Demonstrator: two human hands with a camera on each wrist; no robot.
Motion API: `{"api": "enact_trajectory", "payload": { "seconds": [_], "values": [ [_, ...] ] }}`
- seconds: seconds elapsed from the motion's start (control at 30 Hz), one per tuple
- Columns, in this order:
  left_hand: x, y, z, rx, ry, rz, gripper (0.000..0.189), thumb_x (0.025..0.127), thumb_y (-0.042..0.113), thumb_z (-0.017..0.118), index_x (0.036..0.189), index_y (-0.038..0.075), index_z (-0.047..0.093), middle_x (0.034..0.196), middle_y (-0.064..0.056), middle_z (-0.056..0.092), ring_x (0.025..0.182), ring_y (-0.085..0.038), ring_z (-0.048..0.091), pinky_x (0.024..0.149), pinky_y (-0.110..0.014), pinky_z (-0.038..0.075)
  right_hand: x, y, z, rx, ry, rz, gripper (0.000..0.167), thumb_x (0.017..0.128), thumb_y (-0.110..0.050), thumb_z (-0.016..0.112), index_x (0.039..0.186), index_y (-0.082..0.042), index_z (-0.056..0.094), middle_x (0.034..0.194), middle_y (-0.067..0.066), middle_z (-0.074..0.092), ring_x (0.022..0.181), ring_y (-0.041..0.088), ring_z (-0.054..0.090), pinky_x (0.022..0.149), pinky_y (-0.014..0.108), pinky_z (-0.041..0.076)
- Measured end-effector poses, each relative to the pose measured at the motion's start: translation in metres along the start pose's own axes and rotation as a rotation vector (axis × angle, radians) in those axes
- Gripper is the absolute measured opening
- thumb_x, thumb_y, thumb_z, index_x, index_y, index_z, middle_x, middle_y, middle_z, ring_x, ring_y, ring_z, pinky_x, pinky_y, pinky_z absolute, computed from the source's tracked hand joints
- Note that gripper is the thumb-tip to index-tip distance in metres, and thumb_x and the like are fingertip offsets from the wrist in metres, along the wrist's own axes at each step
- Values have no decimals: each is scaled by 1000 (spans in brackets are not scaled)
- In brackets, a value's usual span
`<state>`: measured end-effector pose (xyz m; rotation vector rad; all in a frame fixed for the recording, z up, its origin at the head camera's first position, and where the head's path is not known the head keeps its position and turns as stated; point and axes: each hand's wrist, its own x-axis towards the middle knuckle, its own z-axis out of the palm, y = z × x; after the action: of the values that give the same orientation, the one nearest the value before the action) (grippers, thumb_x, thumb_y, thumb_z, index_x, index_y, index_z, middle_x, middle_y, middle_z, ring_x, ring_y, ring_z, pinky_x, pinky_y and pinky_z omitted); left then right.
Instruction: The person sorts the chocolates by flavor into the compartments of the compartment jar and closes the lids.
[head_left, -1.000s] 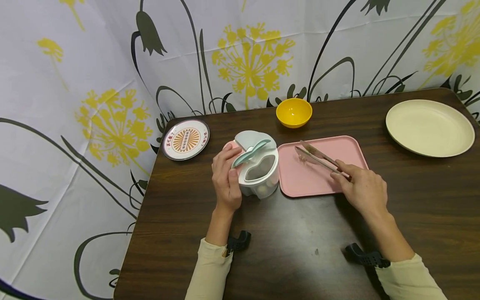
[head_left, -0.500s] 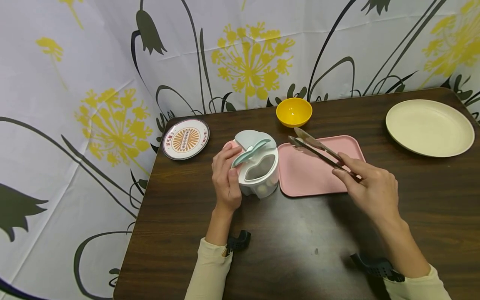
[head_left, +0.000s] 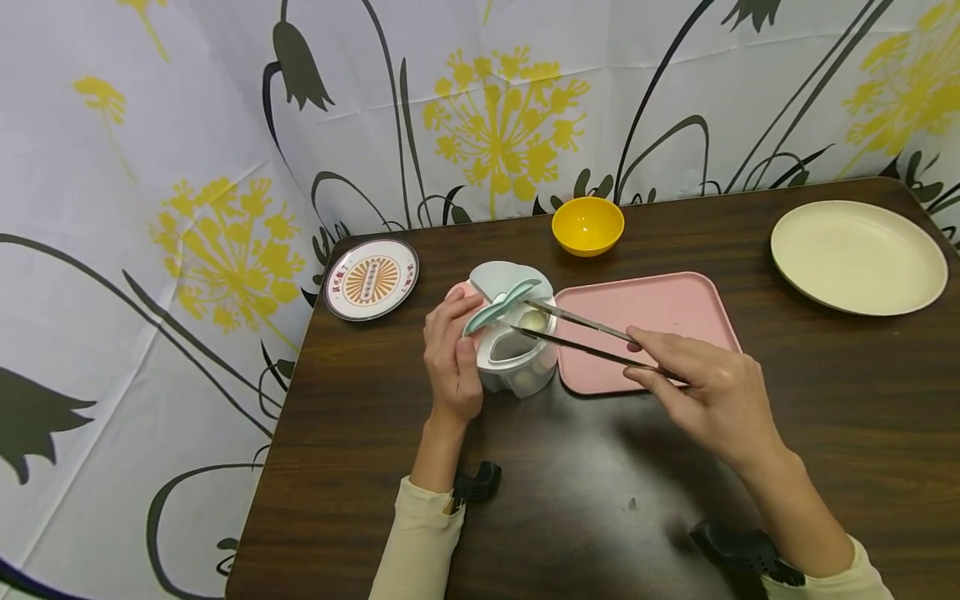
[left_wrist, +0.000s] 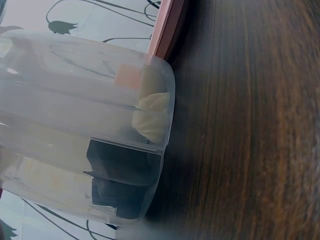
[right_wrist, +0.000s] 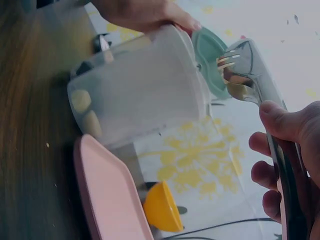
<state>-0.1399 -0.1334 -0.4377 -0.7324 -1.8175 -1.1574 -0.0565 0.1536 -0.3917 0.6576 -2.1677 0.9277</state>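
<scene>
A clear storage container (head_left: 525, 383) with a white top and pastel lids stands on the table. My left hand (head_left: 452, 354) holds its left side, fingers over a pink lid and beside the raised mint-green lid (head_left: 501, 308). My right hand (head_left: 712, 392) grips metal tongs (head_left: 581, 349) with a fork-shaped tip and a spoon-shaped tip. Their tips reach over the container's open compartment, with a pale round lump (head_left: 534, 321) between them in the head view. Through the wall in the left wrist view show a pale pleated lump (left_wrist: 152, 120) and dark pieces (left_wrist: 125, 172).
A pink tray (head_left: 652, 292) lies right beside the container. Behind stands a yellow bowl (head_left: 588, 227). A printed plate (head_left: 372, 279) is at the back left, and a large cream plate (head_left: 858, 257) at the far right. A patterned cloth (head_left: 502, 117) hangs behind the table.
The tongs have risen from the pink tray and swung left over the container, the pale lump between their tips. My left hand and the container have stayed put.
</scene>
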Motion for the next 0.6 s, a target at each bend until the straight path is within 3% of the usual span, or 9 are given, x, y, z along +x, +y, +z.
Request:
{"api": "enact_trajectory", "payload": {
  "seconds": [0.27,0.5,0.6],
  "values": [
    [-1,-1,0,2,-5,-1,47,100,29,35,108,-1,70,112,-18,66,119,-42,53,104,-57,31,0,-6,8,61,-48,-18,45,94,-45,61,120,-9,72,104,0,74,89,21,71,88,17,45],
    [-1,-1,-1,6,-7,-7,47,100,30,35,108,-1,70,113,-17,67,120,-40,53,106,-54,31,-2,-4,11,9,-60,-6,47,95,-49,58,120,-12,72,107,-2,73,90,18,71,76,34,51],
    [-1,-1,-1,4,-5,-7,47,99,30,35,108,-1,70,113,-17,67,119,-41,53,105,-55,31,-3,-4,11,3,-64,-8,49,95,-49,57,121,-11,71,106,-2,73,90,18,71,75,36,51]
  ]
}}
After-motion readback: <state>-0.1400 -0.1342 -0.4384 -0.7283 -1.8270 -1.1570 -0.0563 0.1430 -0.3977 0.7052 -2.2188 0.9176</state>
